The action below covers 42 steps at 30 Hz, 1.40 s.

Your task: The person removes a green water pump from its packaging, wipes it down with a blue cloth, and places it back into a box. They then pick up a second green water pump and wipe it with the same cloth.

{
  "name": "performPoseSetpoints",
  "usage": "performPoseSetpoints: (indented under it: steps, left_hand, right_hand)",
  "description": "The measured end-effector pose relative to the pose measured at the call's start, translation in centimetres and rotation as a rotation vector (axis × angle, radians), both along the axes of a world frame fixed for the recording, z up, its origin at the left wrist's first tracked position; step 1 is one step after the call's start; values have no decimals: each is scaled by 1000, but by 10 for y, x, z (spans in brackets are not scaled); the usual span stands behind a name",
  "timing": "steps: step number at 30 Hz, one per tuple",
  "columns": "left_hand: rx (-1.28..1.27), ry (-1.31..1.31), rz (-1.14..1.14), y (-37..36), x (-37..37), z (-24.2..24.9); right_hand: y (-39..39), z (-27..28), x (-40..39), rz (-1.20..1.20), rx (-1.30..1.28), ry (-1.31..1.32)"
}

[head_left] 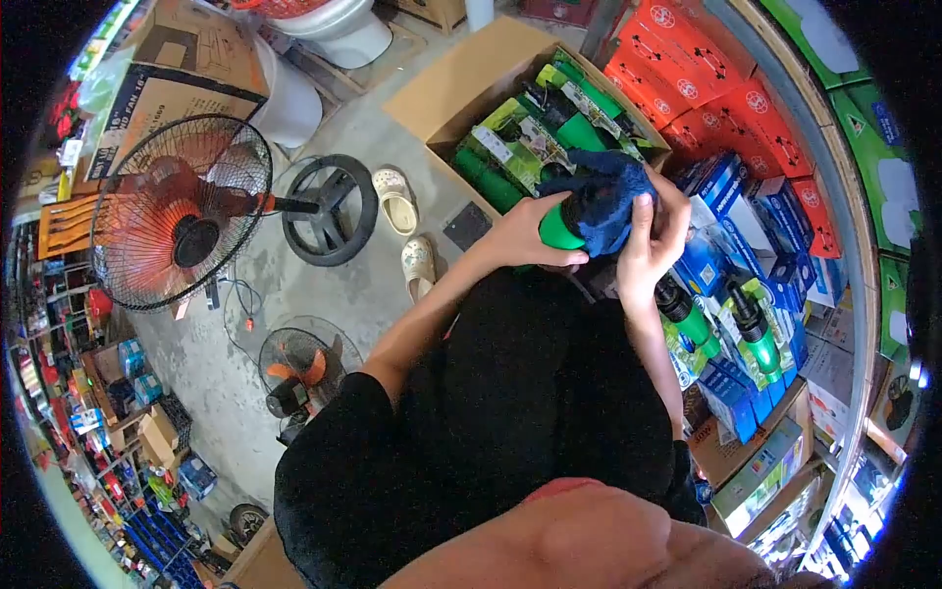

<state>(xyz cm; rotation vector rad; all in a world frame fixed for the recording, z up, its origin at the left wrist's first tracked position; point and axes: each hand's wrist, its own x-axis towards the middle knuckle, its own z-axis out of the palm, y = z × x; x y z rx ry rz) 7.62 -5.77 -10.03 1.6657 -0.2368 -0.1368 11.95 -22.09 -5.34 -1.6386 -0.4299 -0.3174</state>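
Observation:
My left hand point(530, 234) is wrapped round a green cylindrical item point(561, 232); its far end is hidden under cloth. A dark blue cloth point(616, 196) lies over that item, and my right hand point(650, 240) grips the cloth from the right side. Just beyond my hands is an open cardboard box point(446, 123) holding several green and black items in printed packaging point(500, 147). Two more packaged green items with black tops, one of them here point(756, 334), lie on blue boxes point(721, 383) to the right of my right hand.
Red boxes point(687, 79) and a metal shelf edge point(854, 196) stand on the right. At left are a large fan point(196, 236), its round black base point(331, 210) and a smaller fan point(309, 365). Clogs point(397, 206) lie on the floor.

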Motion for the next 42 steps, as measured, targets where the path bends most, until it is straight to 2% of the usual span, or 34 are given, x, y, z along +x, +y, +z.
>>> performPoseSetpoints:
  steps: [3, 4, 5, 7, 9, 11, 12, 13, 15, 16, 17, 18, 19, 21, 22, 23, 24, 25, 27, 28, 29, 30, 33, 35, 37, 38, 41, 42]
  left_hand:
    - [-7, 0, 29, -2, 0, 1]
    - [-31, -19, 46, -3, -1, 0]
    - [-53, -41, 66, -3, -2, 0]
    - [-14, -128, 113, -2, -4, -1]
    - [-191, 176, 35, 2, -8, 6]
    - [-221, 105, 37, 4, -15, 0]
    - [-234, 49, 65, 6, -20, 5]
    - [-243, -4, 91, 8, -25, 8]
    - [-144, -86, 132, 14, -37, 17]
    - [-118, -74, 146, 17, -44, 26]
    - [-89, -68, 163, 20, -50, 35]
    - [-24, -209, 219, 23, -55, 44]
    - [-1, -228, 247, 31, -63, 60]
    - [458, 141, 189, 48, -86, 97]
    - [722, 148, 63, 60, -106, 130]
    - [973, -377, 80, 78, -136, 133]
    - [1041, -280, -82, 92, -155, 163]
    - [864, -237, -178, 100, -175, 198]
    - [465, -528, -599, 110, -206, 260]
    - [405, -690, -867, 113, -223, 283]
    - [262, -727, -902, 113, -247, 305]
    - [222, -701, -1112, 112, -260, 325]
    - [420, -818, -1151, 97, -310, 364]
    - [649, -752, -1159, 79, -345, 382]
    - [845, -887, -1315, 60, -358, 404]
    - [832, -885, -1323, 50, -368, 413]
    - [945, -1204, -1450, 20, -383, 442]
    - [913, -1187, -1472, 28, -382, 441]
  right_hand:
    - [4, 2, 5, -34, 88, 56]
    - [2, -5, 9, -110, 27, 103]
    - [-2, -7, 13, -20, 36, 103]
    - [11, 6, 7, 65, -110, 11]
    - [15, -12, 2, 172, -168, 141]
    - [27, -2, -4, 236, -55, 231]
    - [30, 12, -5, 352, -42, 251]
    - [32, 21, -6, 390, -137, 175]
    - [47, 37, -21, 286, -233, 28]
    - [57, 38, -25, 265, -188, -32]
    - [66, 45, -27, 291, -167, -51]
    - [74, 56, -29, 335, -155, -53]
    - [82, 68, -30, 379, -146, -57]
    - [98, 85, -25, 402, -88, -26]
    - [106, 88, -20, 398, -26, -12]
    - [113, 89, -19, 388, 39, 9]
    - [117, 99, -24, 395, 72, 24]
    - [119, 101, -29, 405, 112, 81]
    - [119, 101, -46, 396, 145, 2]
    - [117, 97, -53, 374, 137, -18]
    - [114, 91, -58, 356, 123, -38]
    - [109, 86, -59, 388, 137, 19]
    - [102, 76, -51, 298, 184, 8]
    - [95, 89, -56, 277, 163, -50]
    - [89, 92, -59, 249, 144, -100]
    - [84, 92, -60, 239, 106, -120]
    - [75, 92, -62, 239, 100, -137]
    - [74, 90, -59, 243, 119, -173]
